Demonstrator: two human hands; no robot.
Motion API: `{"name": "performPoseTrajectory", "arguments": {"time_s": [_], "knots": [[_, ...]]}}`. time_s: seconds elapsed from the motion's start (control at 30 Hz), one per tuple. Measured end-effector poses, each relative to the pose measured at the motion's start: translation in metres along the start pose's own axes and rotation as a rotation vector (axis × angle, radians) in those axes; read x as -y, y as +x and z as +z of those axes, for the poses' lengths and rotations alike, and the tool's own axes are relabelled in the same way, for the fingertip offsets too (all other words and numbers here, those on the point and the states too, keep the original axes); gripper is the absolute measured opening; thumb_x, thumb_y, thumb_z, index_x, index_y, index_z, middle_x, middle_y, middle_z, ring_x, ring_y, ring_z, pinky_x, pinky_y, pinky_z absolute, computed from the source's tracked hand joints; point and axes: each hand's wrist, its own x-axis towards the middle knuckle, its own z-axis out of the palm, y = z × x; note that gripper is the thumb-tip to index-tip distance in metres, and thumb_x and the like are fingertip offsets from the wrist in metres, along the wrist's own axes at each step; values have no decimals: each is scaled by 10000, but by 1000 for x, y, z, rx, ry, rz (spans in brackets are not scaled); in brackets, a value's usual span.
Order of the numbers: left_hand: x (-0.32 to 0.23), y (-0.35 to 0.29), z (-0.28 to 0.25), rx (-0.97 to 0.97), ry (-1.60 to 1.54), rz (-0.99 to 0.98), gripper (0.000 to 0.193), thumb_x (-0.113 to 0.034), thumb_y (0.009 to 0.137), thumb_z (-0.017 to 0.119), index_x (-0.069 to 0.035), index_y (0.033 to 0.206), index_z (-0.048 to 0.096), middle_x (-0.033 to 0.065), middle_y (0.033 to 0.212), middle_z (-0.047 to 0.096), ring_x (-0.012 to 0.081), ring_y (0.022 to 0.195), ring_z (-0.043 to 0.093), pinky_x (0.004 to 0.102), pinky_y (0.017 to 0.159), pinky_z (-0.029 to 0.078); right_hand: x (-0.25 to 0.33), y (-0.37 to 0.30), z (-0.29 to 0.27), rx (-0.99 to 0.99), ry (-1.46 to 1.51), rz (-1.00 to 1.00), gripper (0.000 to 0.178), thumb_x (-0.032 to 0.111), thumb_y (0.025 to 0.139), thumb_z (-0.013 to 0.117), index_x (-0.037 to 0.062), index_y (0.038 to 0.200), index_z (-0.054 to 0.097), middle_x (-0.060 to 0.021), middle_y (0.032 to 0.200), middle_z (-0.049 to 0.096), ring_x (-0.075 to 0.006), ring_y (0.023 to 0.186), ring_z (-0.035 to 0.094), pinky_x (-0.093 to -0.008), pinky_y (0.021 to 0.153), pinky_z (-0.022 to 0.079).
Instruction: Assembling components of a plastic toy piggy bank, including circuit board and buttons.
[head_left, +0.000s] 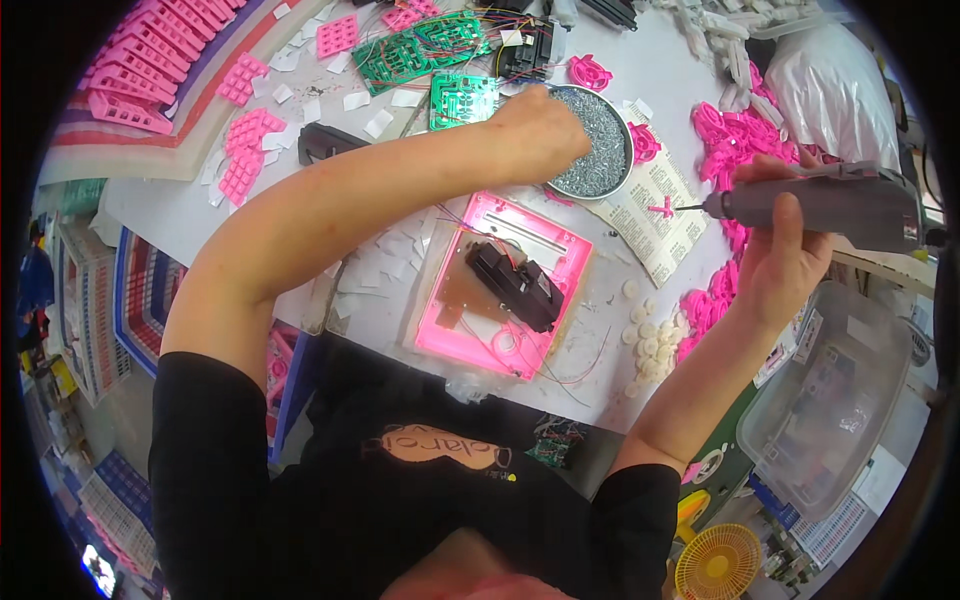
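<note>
My left hand [543, 135] is at the left rim of a round bowl of small silvery screws [600, 150], its fingers curled down; what they pinch, if anything, is hidden. My right hand [785, 245] is wrapped round a dark grey electric screwdriver [820, 208], held level with its bit pointing left. A small pink plastic piece [663, 207] is by the bit's tip, over a printed paper sheet [655, 235]. In front of me lies a pink plastic housing [450, 325], with a black module [515, 287] and thin wires lying across it. Neither hand touches the housing.
Green circuit boards [465, 98] with wires lie beyond my left forearm. Pink keypads [245, 150] and stacked pink housings [140, 80] are at far left. Pink parts [735, 145] and white round pieces [655, 345] lie to the right, near a clear plastic bin [830, 400].
</note>
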Motion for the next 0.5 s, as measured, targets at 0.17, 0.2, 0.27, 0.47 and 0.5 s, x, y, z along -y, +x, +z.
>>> {"name": "performPoseTrajectory", "arguments": {"time_s": [0.17,0.2,0.27,0.47,0.5], "knots": [[6,3,10,-157,89,-21,145,-253,874,637,-121,848,692,66,838,701,264,870,685,454,768,477,-4,-8,31,100,44,11,468,147,946,690,-18,1329,478,-173,1027,656,-282,939,655,-453,902,525],[5,5,12,-184,96,-25,149,-256,876,635,-121,849,691,67,844,704,263,868,685,452,769,476,-4,-9,35,121,30,19,480,173,952,687,-6,1339,468,-161,1010,638,-282,937,638,-478,915,515],[1,11,3,-40,119,-58,179,-268,902,618,-122,898,722,73,880,730,268,887,704,447,814,472,-6,-8,42,119,212,16,444,103,920,688,-20,1302,496,-133,940,633,-232,868,625,-443,852,530],[9,4,-2,-4,91,5,168,-292,886,640,-137,893,706,49,890,694,235,931,666,466,862,442,0,-12,65,79,300,73,430,65,891,693,-19,1270,506,-96,871,596,-187,813,589,-433,808,547],[8,3,-2,5,104,26,165,-290,887,638,-140,900,708,48,894,689,231,944,661,472,879,434,-3,-14,64,105,291,65,434,68,890,697,-17,1269,504,-98,879,603,-189,820,597,-431,811,549]]}}
